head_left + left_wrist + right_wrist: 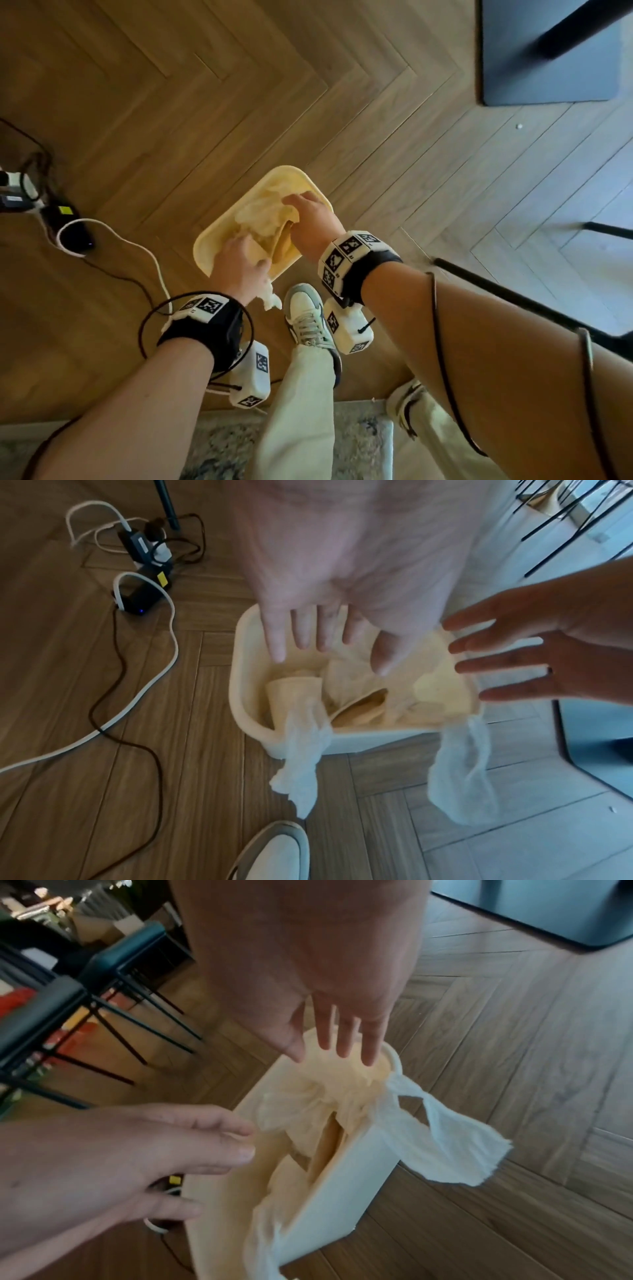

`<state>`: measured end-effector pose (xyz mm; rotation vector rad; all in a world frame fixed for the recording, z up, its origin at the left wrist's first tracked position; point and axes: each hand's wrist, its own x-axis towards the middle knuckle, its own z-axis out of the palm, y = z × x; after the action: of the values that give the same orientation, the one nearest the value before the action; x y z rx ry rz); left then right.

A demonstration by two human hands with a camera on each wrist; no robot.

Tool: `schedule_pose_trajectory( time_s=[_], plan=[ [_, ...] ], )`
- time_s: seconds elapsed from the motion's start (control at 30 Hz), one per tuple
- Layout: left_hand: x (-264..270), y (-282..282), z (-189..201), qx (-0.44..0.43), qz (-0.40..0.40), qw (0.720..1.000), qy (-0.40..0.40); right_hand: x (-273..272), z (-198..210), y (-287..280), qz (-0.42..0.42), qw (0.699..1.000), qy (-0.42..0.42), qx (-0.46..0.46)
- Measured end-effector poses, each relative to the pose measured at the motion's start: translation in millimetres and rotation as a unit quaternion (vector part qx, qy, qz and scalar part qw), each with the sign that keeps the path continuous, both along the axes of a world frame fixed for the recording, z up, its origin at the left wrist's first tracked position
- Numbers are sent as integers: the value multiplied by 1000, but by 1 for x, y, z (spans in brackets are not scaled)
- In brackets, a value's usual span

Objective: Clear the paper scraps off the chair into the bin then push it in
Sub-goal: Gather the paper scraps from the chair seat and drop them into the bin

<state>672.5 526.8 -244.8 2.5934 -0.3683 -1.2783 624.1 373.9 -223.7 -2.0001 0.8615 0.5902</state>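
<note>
Both hands are spread flat over the bin, holding nothing. The left hand [342,569] hovers above the mouth with straight fingers, and the right hand [308,969] does the same from the far side. In the head view the cream bin [205,246] sits on the wood floor right below them, long axis running roughly 1 to 7 o'clock, left hand at its 7 end, right hand at 2.

Paper scraps [359,693] fill it, but two tissue strips [301,761] hang over the rim, so they'll probably need tucking in first. Either hand looks close enough.

Power strip and cables [68,226] lie at 9 o'clock, a sneaker [305,318] at 6. Dark chairs [68,988] stand off to one side in the right wrist view.
</note>
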Motion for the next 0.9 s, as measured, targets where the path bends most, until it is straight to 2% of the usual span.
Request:
schedule_pose_trajectory(
  time_s=[0.1, 0.17, 0.23, 0.33, 0.4, 0.5, 0.6, 0.7, 0.83, 0.9],
  plan=[
    [-6, -17, 46, -20, -10, 999, -27, -30, 44, -15, -36, 999, 20, 20],
    [-16, -30, 78, 0, -36, 999, -8, -57, 77, -30, -4, 997, 64, 44],
    [-28, -38, 97, 79, -47, 996, 17, -83, 108, -48, 61, 993, 89, 44],
    [-48, -36, 94, 171, -35, 983, 63, -124, 125, -76, 26, 995, 90, 43],
    [-59, -32, 72, 192, 3, 980, 47, -150, 115, -86, -26, 995, 92, 35],
    [-64, -18, 32, 193, 129, 973, 11, -174, 81, -77, -88, 992, 85, 45],
    [-58, -3, -1, 175, 154, 972, -14, -183, 45, -52, -106, 986, 96, 82],
    [-48, -9, -6, 141, 155, 977, -50, -195, 28, -27, -96, 982, 123, 109],
    [-29, -24, -1, 41, 243, 963, -105, -193, 15, -11, -94, 979, 146, 103],
    [-26, -29, -1, 53, 206, 976, -36, -175, -1, -14, -116, 981, 138, 71]
  ],
)
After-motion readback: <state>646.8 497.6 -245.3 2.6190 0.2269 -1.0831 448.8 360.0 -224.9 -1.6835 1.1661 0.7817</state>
